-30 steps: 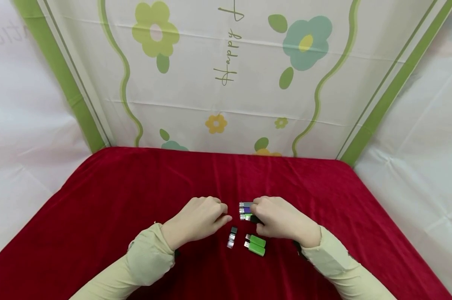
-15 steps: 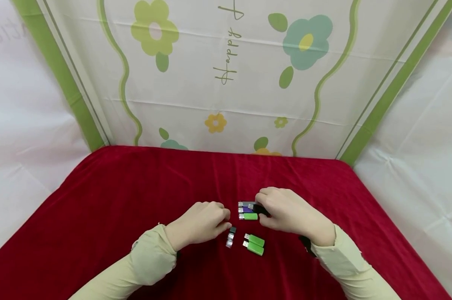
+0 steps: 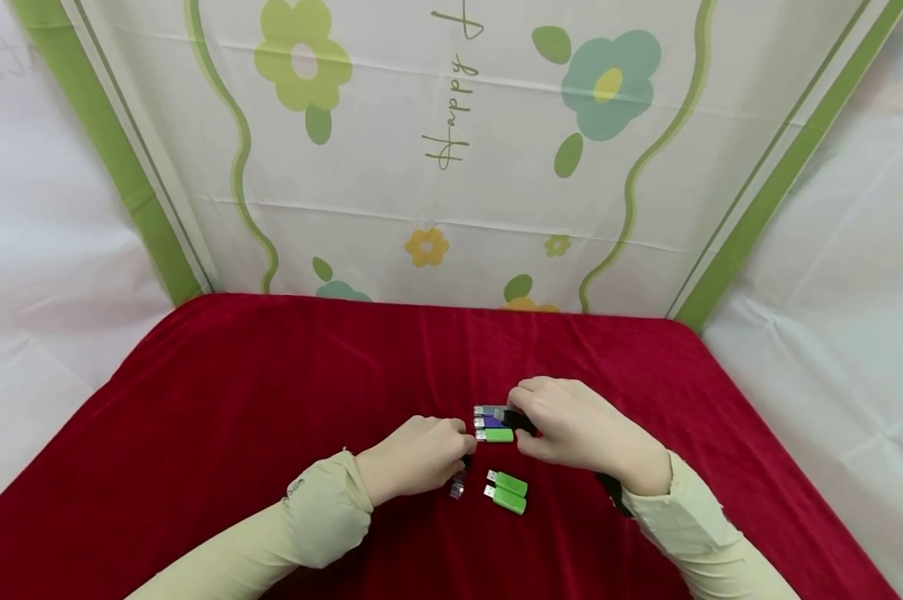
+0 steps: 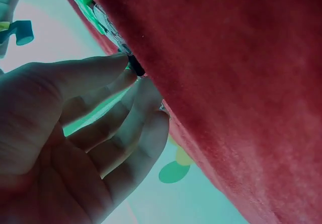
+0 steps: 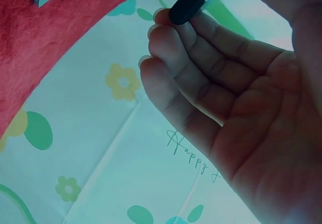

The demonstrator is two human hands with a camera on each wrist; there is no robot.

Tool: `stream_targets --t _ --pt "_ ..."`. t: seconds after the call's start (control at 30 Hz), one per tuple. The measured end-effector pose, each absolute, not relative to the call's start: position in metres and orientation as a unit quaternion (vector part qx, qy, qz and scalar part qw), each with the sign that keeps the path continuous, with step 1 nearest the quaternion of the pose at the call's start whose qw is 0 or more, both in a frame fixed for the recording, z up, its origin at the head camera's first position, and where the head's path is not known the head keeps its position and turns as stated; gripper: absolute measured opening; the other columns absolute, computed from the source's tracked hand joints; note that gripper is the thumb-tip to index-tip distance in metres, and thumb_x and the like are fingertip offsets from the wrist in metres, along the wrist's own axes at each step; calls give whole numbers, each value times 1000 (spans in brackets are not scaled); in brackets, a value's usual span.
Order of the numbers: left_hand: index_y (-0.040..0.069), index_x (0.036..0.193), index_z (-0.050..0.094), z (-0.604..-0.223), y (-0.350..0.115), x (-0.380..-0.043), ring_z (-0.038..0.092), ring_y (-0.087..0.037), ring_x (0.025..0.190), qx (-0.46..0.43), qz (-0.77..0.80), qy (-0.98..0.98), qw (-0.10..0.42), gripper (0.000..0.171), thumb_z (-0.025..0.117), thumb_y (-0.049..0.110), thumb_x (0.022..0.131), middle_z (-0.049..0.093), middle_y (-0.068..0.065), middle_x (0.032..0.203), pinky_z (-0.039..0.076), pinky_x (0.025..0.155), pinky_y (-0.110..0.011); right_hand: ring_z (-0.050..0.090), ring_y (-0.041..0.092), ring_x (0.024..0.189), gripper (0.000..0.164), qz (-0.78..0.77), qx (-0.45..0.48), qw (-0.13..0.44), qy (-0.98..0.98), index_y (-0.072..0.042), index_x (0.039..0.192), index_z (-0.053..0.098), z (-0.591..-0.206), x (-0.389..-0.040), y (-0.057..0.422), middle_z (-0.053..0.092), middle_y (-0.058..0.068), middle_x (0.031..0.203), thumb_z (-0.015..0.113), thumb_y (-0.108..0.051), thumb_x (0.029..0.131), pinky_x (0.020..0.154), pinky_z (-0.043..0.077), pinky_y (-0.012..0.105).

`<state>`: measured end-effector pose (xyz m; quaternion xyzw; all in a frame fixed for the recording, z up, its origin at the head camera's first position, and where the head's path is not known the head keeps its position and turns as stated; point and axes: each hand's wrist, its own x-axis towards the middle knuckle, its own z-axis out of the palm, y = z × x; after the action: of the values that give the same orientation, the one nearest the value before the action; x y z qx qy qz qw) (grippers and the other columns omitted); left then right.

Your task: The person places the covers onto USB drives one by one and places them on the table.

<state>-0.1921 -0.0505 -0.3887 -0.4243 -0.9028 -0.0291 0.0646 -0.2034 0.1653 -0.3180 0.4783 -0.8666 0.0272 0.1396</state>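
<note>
In the head view my right hand [image 3: 582, 429] pinches a black USB stick [image 3: 516, 420] between thumb and fingers, its metal plug pointing left. The stick overlaps a row of a grey USB stick [image 3: 489, 410], a purple USB stick [image 3: 491, 423] and a green USB stick [image 3: 499, 435]. My left hand [image 3: 420, 457] pinches a small black cap [image 4: 136, 66] with thumb and forefinger, at the far end of a short line of clear caps [image 3: 457, 487]. Two more green USB sticks, one [image 3: 508, 482] behind the other [image 3: 506, 500], lie nearer me.
A red velvet cloth [image 3: 309, 375] covers the table. Behind it stands a white panel [image 3: 391, 167] printed with flowers and lettering, and white sheets [image 3: 834, 375] hang at both sides.
My right hand has lifted the black USB stick from the row's near end and moved it back. My left hand has come right and nearer me, onto the black cap.
</note>
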Motion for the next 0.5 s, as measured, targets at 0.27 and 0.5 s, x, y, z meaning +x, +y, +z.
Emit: stream_targets --t 0.27,0.5 --pt "23 73 65 -389 -45 -193 46 -5 55 -432 -20 -899 66 10 65 14 76 48 9 67 39 45 -21 34 5 53 14 25 480 140 -866 -13 72 52 -318 -204 166 38 -10 65 65 -16 67 46 34 19" --pt "24 63 57 -387 -43 -193 46 -7 52 -430 1 -899 78 17 72 21 69 46 8 64 38 43 -24 35 5 53 14 22 480 140 -866 -15 72 53 -320 -205 166 38 -11 66 66 -18 67 46 34 19"
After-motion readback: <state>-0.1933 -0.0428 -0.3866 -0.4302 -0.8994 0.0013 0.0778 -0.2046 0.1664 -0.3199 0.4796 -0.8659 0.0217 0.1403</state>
